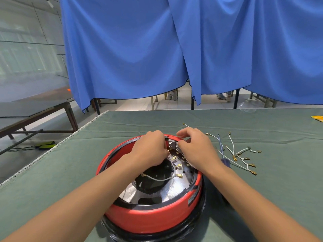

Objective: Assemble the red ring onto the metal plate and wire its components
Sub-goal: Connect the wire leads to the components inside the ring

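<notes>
The red ring [152, 219] sits around a shiny metal plate [162, 194] on the green table. At the ring's far inner side stand grey switch blocks [172, 144] with brass terminals. My left hand [150, 149] and my right hand [195, 147] are both over these blocks, fingers curled; each seems to pinch a small connector or wire end, though the fingertips hide it. A white wire [160, 179] with brass ends lies across the plate.
Several loose white wires with brass connectors [243, 158] lie on the table right of the ring. A blue-handled screwdriver [222, 152] lies beside my right wrist. Blue curtains [174, 49] hang behind the table. A yellow object [317, 118] sits at the far right edge.
</notes>
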